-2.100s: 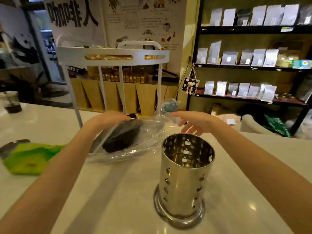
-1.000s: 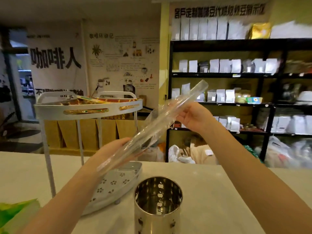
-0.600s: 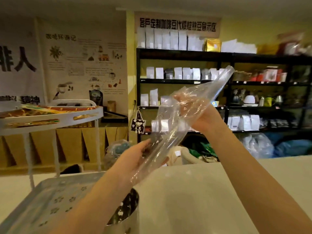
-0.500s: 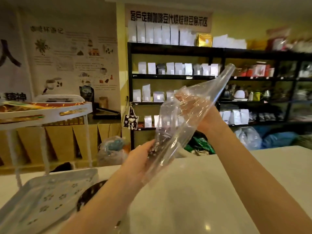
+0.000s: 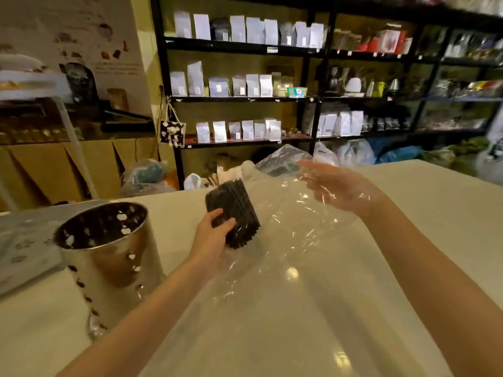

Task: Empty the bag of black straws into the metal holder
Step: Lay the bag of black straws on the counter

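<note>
A bundle of black straws [image 5: 236, 208] sticks up out of the mouth of a clear plastic bag [image 5: 294, 229] above the white counter. My left hand [image 5: 213, 235] is closed around the bundle's lower end, through or beside the film. My right hand [image 5: 336, 187] is further right, wrapped in the bag's film and holding its raised far end; its fingers are hard to make out through the plastic. The perforated metal holder [image 5: 114, 257] stands upright to the left of my left hand, a short gap away, with no straws seen in it.
A white perforated tray [image 5: 19, 248] of a standing rack lies left of the holder. The pale counter [image 5: 299, 322] stretches forward and right. Behind it are black shelves [image 5: 245, 99] with pouches, and bags on the floor.
The bag was held high and slanted between both hands. Now it is lowered over the counter, the straws have slid out of its mouth into my left hand, and the view has dropped toward the holder.
</note>
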